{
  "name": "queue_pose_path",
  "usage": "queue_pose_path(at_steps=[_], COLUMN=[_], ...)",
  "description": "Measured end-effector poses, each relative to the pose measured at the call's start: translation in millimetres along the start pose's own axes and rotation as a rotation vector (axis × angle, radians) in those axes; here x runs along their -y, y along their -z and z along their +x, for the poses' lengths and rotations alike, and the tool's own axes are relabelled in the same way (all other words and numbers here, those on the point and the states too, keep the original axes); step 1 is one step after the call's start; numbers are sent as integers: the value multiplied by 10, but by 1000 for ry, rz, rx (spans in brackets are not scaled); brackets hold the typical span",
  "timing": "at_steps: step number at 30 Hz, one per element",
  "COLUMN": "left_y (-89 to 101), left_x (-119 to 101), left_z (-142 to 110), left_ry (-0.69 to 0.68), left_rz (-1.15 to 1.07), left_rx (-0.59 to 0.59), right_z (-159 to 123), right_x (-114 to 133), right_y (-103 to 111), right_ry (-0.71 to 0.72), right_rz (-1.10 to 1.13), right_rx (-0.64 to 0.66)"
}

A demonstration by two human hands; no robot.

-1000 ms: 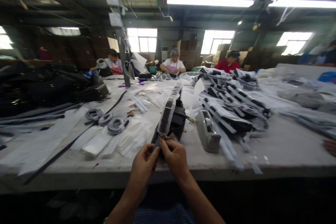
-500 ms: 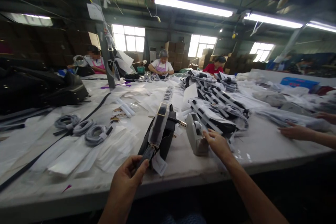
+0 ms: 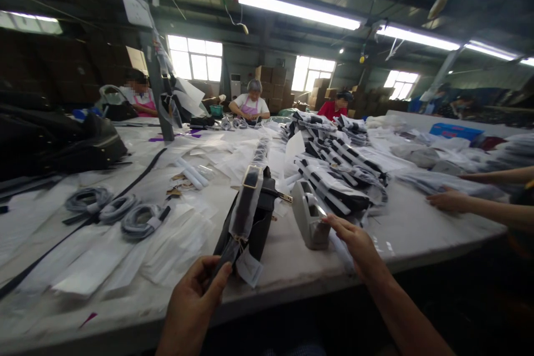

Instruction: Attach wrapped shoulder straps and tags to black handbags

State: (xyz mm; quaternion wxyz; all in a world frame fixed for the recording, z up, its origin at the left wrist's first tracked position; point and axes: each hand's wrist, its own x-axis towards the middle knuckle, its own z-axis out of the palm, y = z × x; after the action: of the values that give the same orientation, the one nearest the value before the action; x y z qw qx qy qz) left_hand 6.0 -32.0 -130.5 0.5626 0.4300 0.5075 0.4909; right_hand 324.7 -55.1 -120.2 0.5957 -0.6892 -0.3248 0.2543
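Note:
Pinched in my left hand (image 3: pixel 198 295) is the near end of a dark strap (image 3: pixel 227 258). The strap lies over a black handbag (image 3: pixel 261 222) near the table's front edge. Its gold buckle (image 3: pixel 251 177) shows under a clear wrapping, and a white tag (image 3: pixel 249 270) hangs beside it. To the bag's right stands a grey tape dispenser (image 3: pixel 308 222). My right hand (image 3: pixel 354 242) reaches to the dispenser's near upper end, fingertips drawn together against it. Its thumb is hidden, and anything between the fingers cannot be made out.
Wrapped black-and-white bundles (image 3: pixel 337 178) are piled beyond the dispenser. Grey coiled cords (image 3: pixel 142 221) and clear sleeves (image 3: pixel 87 267) lie left. A metal post (image 3: pixel 161 100) rises at the back left. A co-worker's hand (image 3: pixel 448 200) works at the right; others sit across the table.
The view has swung slightly, so most things sit further left. My right fingers are straighter at the dispenser's end. My left hand keeps its hold on the strap.

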Motion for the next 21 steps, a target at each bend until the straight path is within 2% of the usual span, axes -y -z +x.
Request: queue_pose_path(at_steps=[6,10,14,21], left_y=[3,-11,-7,-6], left_x=[7,18,14,-47], left_z=[2,-7,-17,-38], left_ry=[13,8,23,43], left_rz=[-2,-36,-17,-69], left_rx=[0,-11,2,11], right_z=[-131,-239,-329,-219], right_x=[71,-22,-247,-488], right_y=[46,46,-21,-74], right_ry=[8,-153,-287,-196], right_rz=[48,91,184,165], right_rx=[-62,12,-32,-81])
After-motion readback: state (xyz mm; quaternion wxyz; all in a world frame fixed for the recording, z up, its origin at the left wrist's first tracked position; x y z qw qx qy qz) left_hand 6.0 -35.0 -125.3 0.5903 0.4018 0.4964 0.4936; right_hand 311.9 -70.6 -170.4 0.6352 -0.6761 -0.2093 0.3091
